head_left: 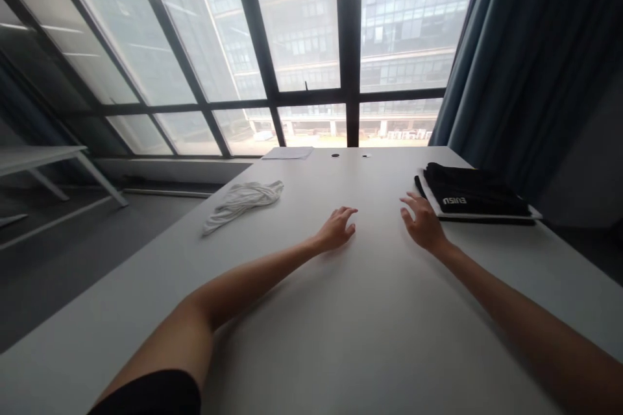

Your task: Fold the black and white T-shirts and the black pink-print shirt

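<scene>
Both arms reach forward over a white table (370,337), and neither hand holds anything. The left hand (335,228) is open, palm down, with its fingers loosely spread and a little curled; whether the fingertips touch the tabletop cannot be told. The right hand (422,224) is open too, fingers fanned and slightly bent, low over the table. The two hands are near each other, with a bare strip of table between them. A stack of folded black clothes (474,189) lies just beside the right hand, off to its right and a little farther from the person, close to the fingertips but apart from them. The stack sits near the table's right edge, and a thin white layer shows under the top black piece. The edge of that piece facing the hand carries a short line of white capital letters, too small to read for certain. A crumpled white cloth (243,203) lies well apart from the left hand, to its left and farther away, near the table's left edge. At the far end lie a sheet of paper (287,153) and two small round holes (335,155) in the tabletop. Beyond them are a large window (302,45) and a blue curtain (525,58) on the right.
</scene>
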Motion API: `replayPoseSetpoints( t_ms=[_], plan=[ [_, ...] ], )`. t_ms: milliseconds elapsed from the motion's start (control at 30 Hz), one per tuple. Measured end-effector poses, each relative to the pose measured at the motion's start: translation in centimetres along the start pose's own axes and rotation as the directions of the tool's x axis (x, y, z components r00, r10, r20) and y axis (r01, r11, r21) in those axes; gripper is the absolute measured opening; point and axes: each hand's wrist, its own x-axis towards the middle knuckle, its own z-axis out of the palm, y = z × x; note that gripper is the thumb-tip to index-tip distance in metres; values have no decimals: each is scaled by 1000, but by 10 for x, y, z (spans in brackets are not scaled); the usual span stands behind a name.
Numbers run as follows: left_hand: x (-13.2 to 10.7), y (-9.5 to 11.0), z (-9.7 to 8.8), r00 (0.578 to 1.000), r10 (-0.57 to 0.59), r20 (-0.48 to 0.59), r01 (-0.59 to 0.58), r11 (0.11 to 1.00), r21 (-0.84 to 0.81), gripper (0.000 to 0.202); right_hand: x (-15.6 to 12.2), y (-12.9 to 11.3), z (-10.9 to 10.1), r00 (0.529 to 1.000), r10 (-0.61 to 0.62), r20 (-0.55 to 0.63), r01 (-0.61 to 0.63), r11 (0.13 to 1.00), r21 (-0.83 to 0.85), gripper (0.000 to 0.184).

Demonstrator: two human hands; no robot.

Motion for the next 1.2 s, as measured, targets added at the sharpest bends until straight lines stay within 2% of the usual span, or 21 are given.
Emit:
replayPoseSetpoints(
  t_ms=[133,233,367,433,633,933,1033,1133,1200],
  plan=[
    [-49,-12,-14,999,-25,39,23,998,61,50,-5,-45,41,989,35,145,-36,999,8,44],
    [-73,-14,-17,997,-14,77,5,993,114,51,-14,-76,63,960,36,276,-34,999,-10,48],
    [-85,-14,-16,992,14,125,-32,989,142,50,-30,-99,72,858,-57,510,87,996,-35,55],
    [-86,-13,-16,990,22,140,-44,987,155,49,-35,-102,70,821,-71,567,113,993,-39,56],
    [-86,-12,-19,987,33,160,-58,986,156,47,-36,-99,61,803,-55,594,99,994,-43,56],
    [-86,-17,-23,992,83,95,-95,987,130,41,-37,-97,59,806,-65,588,98,995,-26,53],
    [-78,-33,-31,998,48,49,-55,986,160,38,-37,-95,59,802,-61,594,95,995,-26,54],
    [-66,-64,-49,994,-96,-47,104,970,218,36,-37,-95,59,798,-58,599,91,996,-25,54],
    [-61,-91,-68,971,-202,-128,228,942,247,38,-37,-96,58,799,-58,599,92,995,-25,54]
  ],
)
